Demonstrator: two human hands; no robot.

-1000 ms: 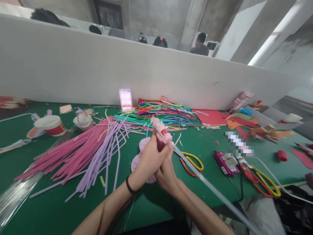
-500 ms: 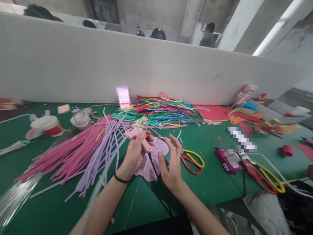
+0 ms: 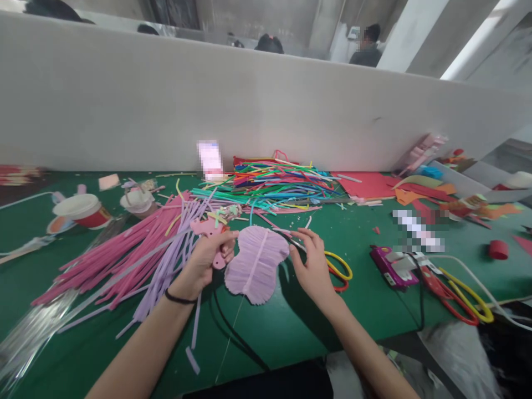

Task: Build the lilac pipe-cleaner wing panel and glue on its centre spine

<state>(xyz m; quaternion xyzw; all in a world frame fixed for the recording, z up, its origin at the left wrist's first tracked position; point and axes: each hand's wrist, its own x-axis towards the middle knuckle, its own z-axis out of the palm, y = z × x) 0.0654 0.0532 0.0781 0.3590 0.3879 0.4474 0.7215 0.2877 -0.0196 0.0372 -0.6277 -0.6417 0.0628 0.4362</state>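
Observation:
My left hand (image 3: 210,252) is wrapped round a pink glue gun (image 3: 203,226), its black cord trailing down toward the table's front edge. To its right lies a lilac, ruffled piece (image 3: 253,266) shaped like a leaf or petal, notched at the sides, with a pale rib down its middle. My right hand (image 3: 311,260) hovers at that piece's right edge, thumb and fingers apart; whether the fingertips touch it I cannot tell. Scissors with yellow and red handles (image 3: 343,269) lie partly hidden behind my right hand.
Pink (image 3: 124,249) and lilac pipe cleaners (image 3: 166,282) spread at left, near paper cups (image 3: 83,210). A multicoloured heap of stems (image 3: 274,183) lies at the back by a lit phone (image 3: 210,160). At right are a purple power strip (image 3: 393,269) and second scissors (image 3: 453,293).
My left hand has carried the glue gun left, off the lilac piece, which now shows in full. My right hand has shifted slightly right.

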